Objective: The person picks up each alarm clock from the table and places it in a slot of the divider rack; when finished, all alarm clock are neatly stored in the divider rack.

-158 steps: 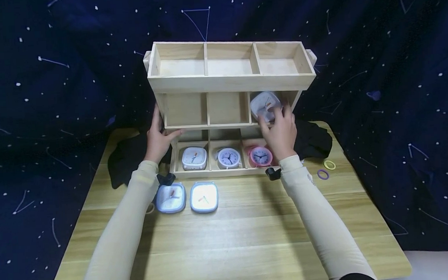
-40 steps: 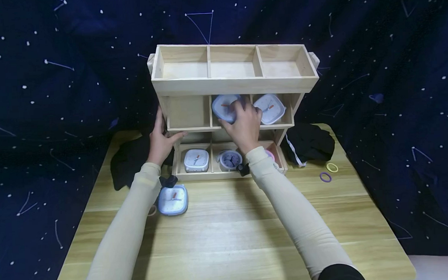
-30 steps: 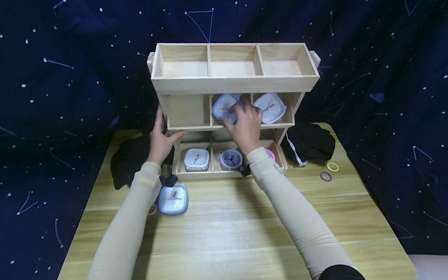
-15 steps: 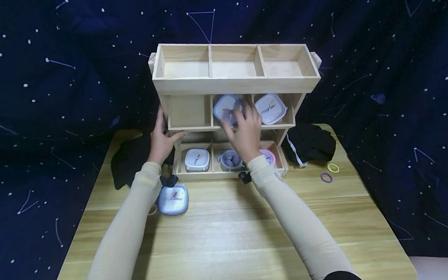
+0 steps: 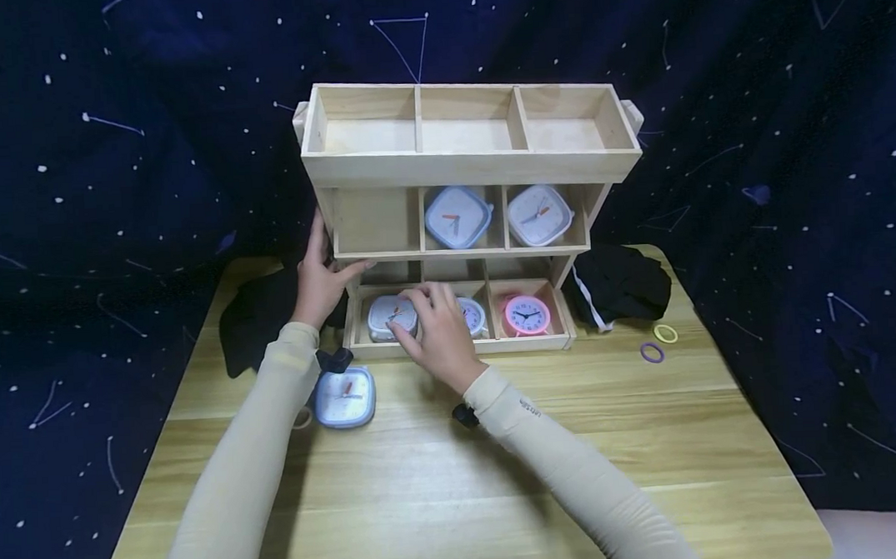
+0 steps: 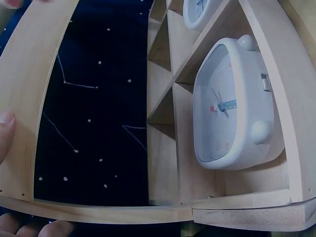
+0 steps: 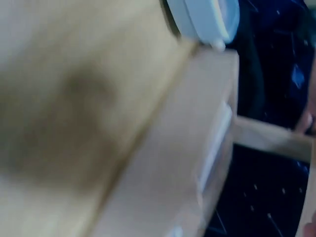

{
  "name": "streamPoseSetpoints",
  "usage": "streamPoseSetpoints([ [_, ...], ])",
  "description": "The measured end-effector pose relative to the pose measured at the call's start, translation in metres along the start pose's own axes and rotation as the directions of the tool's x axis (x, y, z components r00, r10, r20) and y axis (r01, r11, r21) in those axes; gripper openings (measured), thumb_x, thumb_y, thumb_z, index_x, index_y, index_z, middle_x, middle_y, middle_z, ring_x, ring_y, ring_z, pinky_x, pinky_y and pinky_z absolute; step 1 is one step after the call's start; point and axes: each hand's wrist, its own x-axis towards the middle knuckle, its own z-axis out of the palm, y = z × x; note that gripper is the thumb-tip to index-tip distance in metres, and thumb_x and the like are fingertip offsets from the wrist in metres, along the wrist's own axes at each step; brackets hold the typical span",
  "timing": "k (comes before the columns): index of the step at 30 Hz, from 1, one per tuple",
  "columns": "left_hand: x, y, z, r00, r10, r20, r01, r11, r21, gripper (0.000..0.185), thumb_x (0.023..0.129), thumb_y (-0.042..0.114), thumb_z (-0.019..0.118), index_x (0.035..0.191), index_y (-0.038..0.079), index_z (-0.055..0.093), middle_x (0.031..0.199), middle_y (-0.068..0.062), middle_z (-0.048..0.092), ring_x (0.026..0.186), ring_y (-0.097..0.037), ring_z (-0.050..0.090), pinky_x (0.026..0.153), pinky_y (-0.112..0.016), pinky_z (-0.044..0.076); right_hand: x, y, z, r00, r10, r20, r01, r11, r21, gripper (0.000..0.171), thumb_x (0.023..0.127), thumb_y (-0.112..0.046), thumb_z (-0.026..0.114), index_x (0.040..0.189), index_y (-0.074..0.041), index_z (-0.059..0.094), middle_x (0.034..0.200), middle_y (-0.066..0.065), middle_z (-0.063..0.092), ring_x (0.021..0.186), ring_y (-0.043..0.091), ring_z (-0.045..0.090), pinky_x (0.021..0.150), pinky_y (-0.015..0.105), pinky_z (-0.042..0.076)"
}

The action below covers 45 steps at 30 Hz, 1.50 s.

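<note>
A three-tier wooden shelf point(image 5: 454, 171) stands on the table. My left hand point(image 5: 319, 283) grips its left side, thumb at the front of the middle tier. My right hand point(image 5: 440, 336) hovers with loosely bent fingers before the bottom tier, partly covering a white square alarm clock point(image 5: 386, 317) and a white round clock point(image 5: 470, 313); contact cannot be told. A pink round clock point(image 5: 527, 315) sits at bottom right. In the middle tier, a blue-rimmed square clock point(image 5: 456, 218) fills the centre compartment and a white square clock point(image 5: 539, 215) the right one.
Another blue-rimmed clock point(image 5: 345, 397) lies on the table point(image 5: 442, 488) by my left wrist. Black cloth point(image 5: 621, 287) lies right of the shelf, near a yellow ring point(image 5: 665, 333) and a purple ring point(image 5: 651, 352). A dark starry curtain hangs behind.
One blue-rimmed clock has gone from the table to the centre compartment. My right hand has let go of it and moved down and left to the bottom tier. My left hand stays put.
</note>
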Motion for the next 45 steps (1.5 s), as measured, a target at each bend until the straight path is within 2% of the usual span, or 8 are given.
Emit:
streamPoseSetpoints([
  [5, 0.000, 0.000, 0.001, 1.000, 0.007, 0.005, -0.007, 1.000, -0.002, 0.114, 0.092, 0.015, 0.085, 0.173, 0.037, 0.008, 0.181, -0.001, 0.015, 0.167, -0.029, 0.020, 0.129, -0.060, 0.032, -0.017, -0.011, 0.016, 0.970, 0.047, 0.237, -0.047, 0.999, -0.006, 0.048, 0.095, -0.036, 0.081, 0.131, -0.008, 0.065, 0.123, 0.009, 0.066, 0.114, 0.027, 0.058, 0.100, 0.040, 0.054],
  [12, 0.000, -0.001, 0.000, 1.000, 0.014, 0.006, -0.014, 1.000, -0.010, 0.116, 0.092, 0.015, 0.086, 0.173, 0.037, 0.006, 0.181, 0.001, 0.014, 0.167, -0.027, 0.020, 0.129, -0.060, 0.032, -0.035, -0.021, 0.035, 0.854, 0.056, 0.518, -0.096, 0.994, 0.051, 0.077, 0.091, -0.046, 0.083, 0.151, -0.010, 0.052, 0.138, 0.012, 0.061, 0.127, 0.029, 0.059, 0.113, 0.044, 0.052],
  [15, 0.000, 0.000, -0.002, 1.000, 0.009, 0.003, -0.009, 1.000, -0.016, 0.116, 0.092, 0.012, 0.085, 0.173, 0.033, 0.005, 0.182, -0.001, 0.013, 0.167, -0.027, 0.018, 0.130, -0.061, 0.031, -0.042, -0.025, 0.045, 0.814, 0.017, 0.581, -0.107, 0.987, 0.120, 0.089, 0.087, -0.050, 0.087, 0.156, -0.013, 0.047, 0.148, 0.011, 0.055, 0.138, 0.029, 0.055, 0.120, 0.044, 0.049],
  [17, -0.001, 0.001, -0.003, 1.000, 0.006, 0.000, -0.006, 1.000, -0.024, 0.116, 0.092, 0.010, 0.085, 0.173, 0.033, 0.005, 0.181, 0.000, 0.013, 0.167, -0.027, 0.017, 0.130, -0.061, 0.030, -0.046, -0.027, 0.051, 0.803, -0.016, 0.596, -0.102, 0.981, 0.163, 0.094, 0.083, -0.050, 0.091, 0.158, -0.016, 0.046, 0.155, 0.010, 0.050, 0.145, 0.028, 0.050, 0.124, 0.044, 0.045],
  [21, 0.000, 0.000, -0.004, 1.000, 0.009, 0.000, -0.009, 0.999, -0.033, 0.116, 0.092, 0.012, 0.085, 0.172, 0.038, 0.006, 0.181, 0.002, 0.015, 0.167, -0.025, 0.019, 0.130, -0.059, 0.031, -0.053, -0.028, 0.065, 0.808, -0.068, 0.586, -0.068, 0.976, 0.207, 0.098, 0.076, -0.046, 0.096, 0.157, -0.018, 0.047, 0.164, 0.010, 0.042, 0.153, 0.028, 0.044, 0.128, 0.043, 0.041],
  [27, 0.001, 0.000, -0.002, 1.000, 0.002, 0.005, -0.001, 0.999, -0.032, 0.115, 0.091, 0.014, 0.086, 0.172, 0.039, 0.007, 0.181, 0.001, 0.015, 0.167, -0.024, 0.019, 0.130, -0.057, 0.033, -0.060, -0.029, 0.079, 0.819, -0.075, 0.569, -0.072, 0.970, 0.232, 0.097, 0.074, -0.041, 0.098, 0.154, -0.017, 0.050, 0.171, 0.013, 0.037, 0.157, 0.032, 0.042, 0.125, 0.050, 0.043],
  [37, 0.000, 0.002, -0.001, 1.000, 0.005, 0.002, -0.005, 0.999, -0.034, 0.116, 0.091, 0.013, 0.086, 0.173, 0.037, 0.007, 0.181, 0.002, 0.013, 0.167, -0.024, 0.017, 0.130, -0.057, 0.033, -0.065, -0.025, 0.077, 0.849, -0.064, 0.525, -0.086, 0.963, 0.256, 0.068, 0.075, -0.036, 0.098, 0.130, -0.021, 0.061, 0.153, 0.004, 0.055, 0.145, 0.024, 0.053, 0.124, 0.041, 0.045],
  [45, -0.001, 0.002, -0.001, 1.000, 0.003, 0.005, -0.003, 1.000, -0.028, 0.116, 0.091, 0.014, 0.086, 0.173, 0.037, 0.007, 0.181, 0.000, 0.012, 0.167, -0.026, 0.018, 0.129, -0.059, 0.032, -0.078, -0.010, 0.060, 0.855, -0.011, 0.518, -0.119, 0.969, 0.216, 0.074, 0.075, -0.045, 0.097, 0.137, -0.024, 0.062, 0.144, 0.000, 0.059, 0.137, 0.020, 0.058, 0.114, 0.039, 0.054],
])
